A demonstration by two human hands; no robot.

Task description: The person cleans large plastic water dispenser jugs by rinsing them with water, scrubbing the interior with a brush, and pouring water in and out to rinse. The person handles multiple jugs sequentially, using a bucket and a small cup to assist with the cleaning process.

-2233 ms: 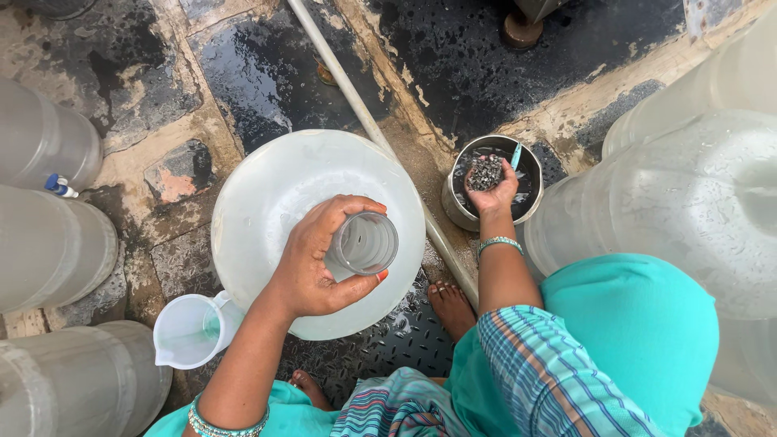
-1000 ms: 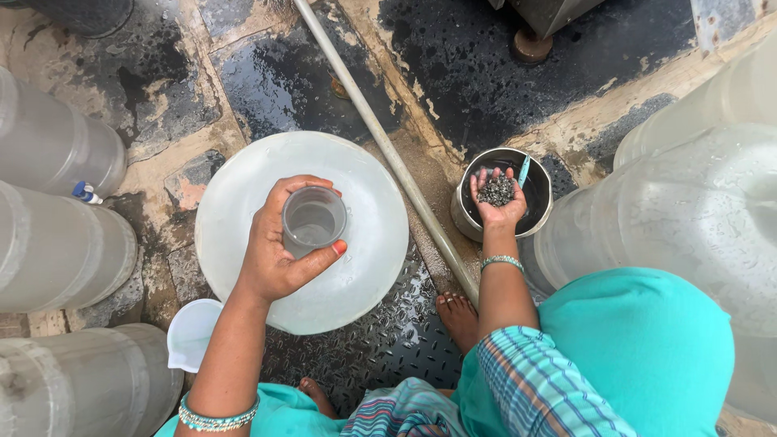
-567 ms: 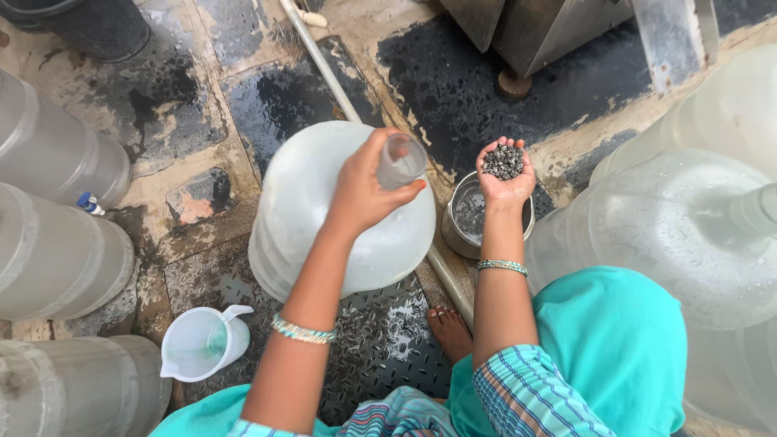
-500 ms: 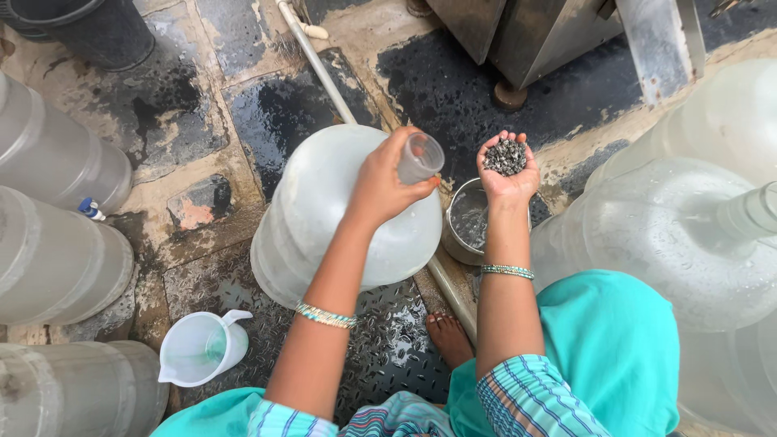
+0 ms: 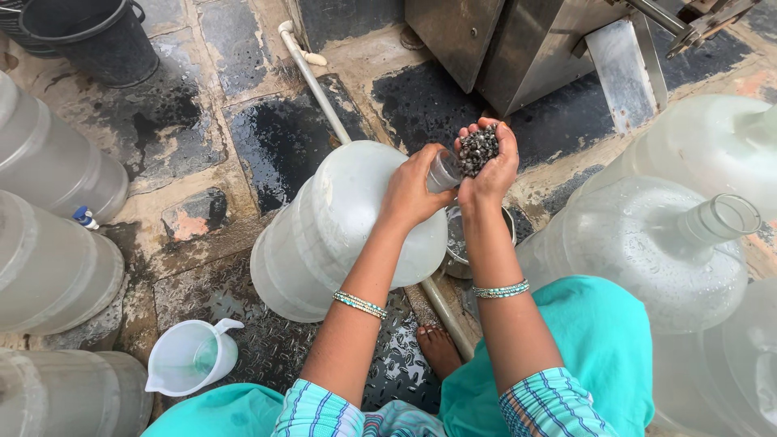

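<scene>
My left hand grips the neck of a large translucent water jug, which is tilted toward the right. My right hand is cupped around a heap of small dark pebbles, held right against the jug's mouth. Below both hands stands a small round metal bowl with water and more pebbles in it, partly hidden by my forearms.
Several big empty jugs lie at the left and stand at the right. A white plastic pitcher sits lower left. A black bucket is top left; a white pipe crosses the wet stone floor beside a steel machine.
The jug has tipped from upright onto its side toward the right. My left hand kept hold of its neck, and my right hand rose from the bowl with pebbles to the jug's mouth.
</scene>
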